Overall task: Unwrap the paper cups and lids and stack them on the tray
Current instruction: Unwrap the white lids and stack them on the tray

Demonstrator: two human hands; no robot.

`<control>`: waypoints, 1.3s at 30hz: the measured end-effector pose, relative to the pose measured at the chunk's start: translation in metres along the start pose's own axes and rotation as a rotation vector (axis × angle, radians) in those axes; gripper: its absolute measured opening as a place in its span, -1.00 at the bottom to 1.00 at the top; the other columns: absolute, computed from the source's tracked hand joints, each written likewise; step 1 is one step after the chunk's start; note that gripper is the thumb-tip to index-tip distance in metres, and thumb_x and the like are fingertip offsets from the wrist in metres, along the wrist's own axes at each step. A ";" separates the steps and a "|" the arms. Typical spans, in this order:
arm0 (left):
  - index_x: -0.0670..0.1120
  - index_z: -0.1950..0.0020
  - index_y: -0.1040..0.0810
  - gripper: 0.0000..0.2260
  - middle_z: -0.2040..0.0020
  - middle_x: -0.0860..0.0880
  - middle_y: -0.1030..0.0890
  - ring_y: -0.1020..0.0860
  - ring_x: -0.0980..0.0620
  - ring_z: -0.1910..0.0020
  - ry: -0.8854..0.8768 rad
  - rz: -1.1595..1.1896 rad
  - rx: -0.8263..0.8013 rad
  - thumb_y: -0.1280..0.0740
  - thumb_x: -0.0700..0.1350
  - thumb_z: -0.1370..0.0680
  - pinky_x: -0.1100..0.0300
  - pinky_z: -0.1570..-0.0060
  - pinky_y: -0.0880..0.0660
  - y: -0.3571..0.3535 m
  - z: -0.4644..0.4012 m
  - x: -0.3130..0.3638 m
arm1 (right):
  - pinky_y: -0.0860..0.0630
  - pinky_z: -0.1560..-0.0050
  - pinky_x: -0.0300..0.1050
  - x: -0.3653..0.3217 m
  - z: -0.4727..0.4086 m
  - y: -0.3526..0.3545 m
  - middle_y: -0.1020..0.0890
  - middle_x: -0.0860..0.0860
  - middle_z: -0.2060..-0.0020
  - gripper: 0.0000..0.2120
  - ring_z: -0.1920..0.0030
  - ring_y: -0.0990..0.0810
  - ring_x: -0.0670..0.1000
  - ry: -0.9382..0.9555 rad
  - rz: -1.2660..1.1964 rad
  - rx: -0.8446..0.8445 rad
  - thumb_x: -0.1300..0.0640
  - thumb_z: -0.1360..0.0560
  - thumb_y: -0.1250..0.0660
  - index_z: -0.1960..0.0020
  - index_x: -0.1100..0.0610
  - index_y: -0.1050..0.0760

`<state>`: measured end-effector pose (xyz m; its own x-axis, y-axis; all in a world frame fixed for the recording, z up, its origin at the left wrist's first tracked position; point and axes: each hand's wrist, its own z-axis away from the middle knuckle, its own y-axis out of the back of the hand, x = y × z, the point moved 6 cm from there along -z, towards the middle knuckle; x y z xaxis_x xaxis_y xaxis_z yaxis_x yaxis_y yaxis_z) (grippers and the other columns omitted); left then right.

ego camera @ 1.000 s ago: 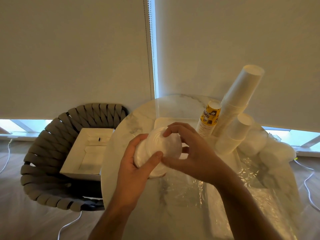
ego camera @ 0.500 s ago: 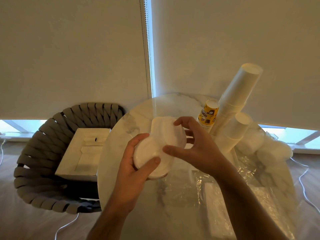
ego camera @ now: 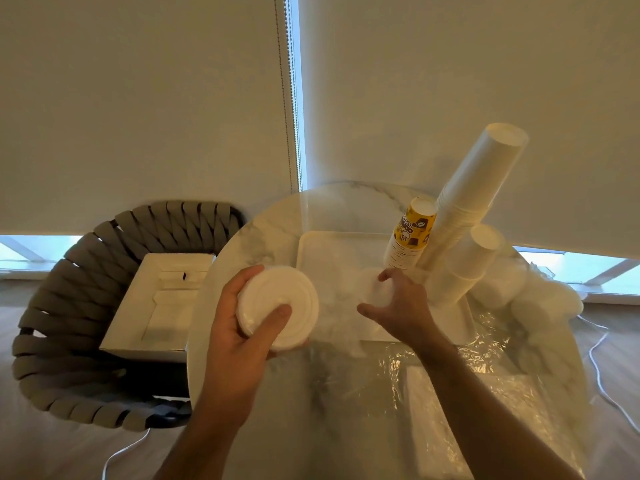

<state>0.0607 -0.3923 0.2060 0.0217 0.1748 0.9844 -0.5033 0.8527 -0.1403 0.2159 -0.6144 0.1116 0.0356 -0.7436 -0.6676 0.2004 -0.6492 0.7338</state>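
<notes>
Nearest, loose wrap (ego camera: 467, 386) lay crumpled over the table (ego camera: 263, 237) at 5 o'clock, so some unwrapping looked done. Left hand (ego camera: 239, 337) gripped a stack of lids (ego camera: 280, 308), thumb pressed on the top face, fingers curled round the far side; stack sat fully in the palm, tilted toward the camera, off the tray (ego camera: 311, 247), just at its 8 o'clock corner. Right hand (ego camera: 401, 303) was over the tray w/ fingers part-curled round a lid (ego camera: 369, 282), which seemed to be at or just above the tray floor; couldn't tell if it was pinched or just let go. Beyond, at 1 o'clock, cups (ego camera: 481, 188) stood stacked, leaning, w/ a yellow stack (ego camera: 412, 233) touching them on the left and a shorter stack (ego camera: 464, 268) on the right. Wrapped sleeves (ego camera: 540, 299) at 3 o'clock looked unopened. Judged approx. halfway: cups mostly placed, lids only begun, sleeves left.
</notes>
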 end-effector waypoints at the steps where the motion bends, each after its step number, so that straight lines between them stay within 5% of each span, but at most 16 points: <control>1: 0.20 -0.27 -0.52 -0.51 -0.26 0.19 -0.52 -0.50 -0.03 -0.28 0.003 -0.005 0.007 -0.46 -0.09 -0.36 -0.25 0.11 -0.63 0.002 0.000 -0.001 | -0.44 -0.24 0.06 0.005 -0.001 -0.008 -0.48 -0.02 -0.17 -0.37 -0.21 -0.36 0.06 -0.004 0.032 -0.024 -0.09 -0.31 -0.61 -0.26 0.05 -0.43; 8: 0.18 -0.24 -0.53 -0.51 -0.25 0.18 -0.53 -0.52 -0.03 -0.26 0.025 0.019 0.024 -0.46 -0.13 -0.35 -0.23 0.19 -0.64 0.007 -0.003 -0.004 | -0.29 -0.11 -0.08 0.034 -0.006 -0.054 -0.49 0.04 -0.29 -0.34 -0.21 -0.41 0.11 0.012 0.237 -0.155 -0.20 -0.29 -0.53 -0.26 0.04 -0.39; 20: 0.17 -0.26 -0.52 -0.50 -0.25 0.17 -0.52 -0.52 -0.04 -0.25 0.029 -0.019 0.035 -0.47 -0.10 -0.34 -0.25 0.19 -0.63 0.009 -0.005 -0.008 | -0.39 -0.25 0.01 0.034 -0.012 -0.072 -0.41 0.01 -0.38 -0.35 -0.30 -0.34 0.12 0.032 0.318 -0.268 -0.17 -0.36 -0.52 -0.34 0.03 -0.37; 33: 0.15 -0.27 -0.51 -0.48 -0.25 0.18 -0.52 -0.50 -0.06 -0.28 0.018 -0.010 0.019 -0.56 -0.14 -0.38 -0.25 0.16 -0.63 0.002 -0.003 -0.009 | -0.35 -0.35 0.11 0.039 -0.010 -0.071 -0.28 0.04 -0.50 -0.52 -0.40 -0.31 0.21 0.003 0.328 -0.324 -0.04 -0.52 -0.38 -0.39 -0.01 -0.37; 39: 0.23 -0.22 -0.53 -0.53 -0.18 0.26 -0.53 -0.50 0.01 -0.24 -0.023 -0.049 0.007 -0.48 -0.12 -0.37 -0.22 0.15 -0.64 -0.006 0.001 -0.008 | -0.31 -0.37 0.14 0.017 -0.008 -0.047 -0.32 0.01 -0.49 -0.57 -0.42 -0.33 0.17 0.040 0.264 -0.209 -0.02 -0.55 -0.37 -0.38 -0.03 -0.39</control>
<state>0.0628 -0.3991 0.1992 0.0272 0.1213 0.9922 -0.5079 0.8566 -0.0908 0.2146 -0.5958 0.0649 0.1510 -0.8720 -0.4655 0.3753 -0.3851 0.8431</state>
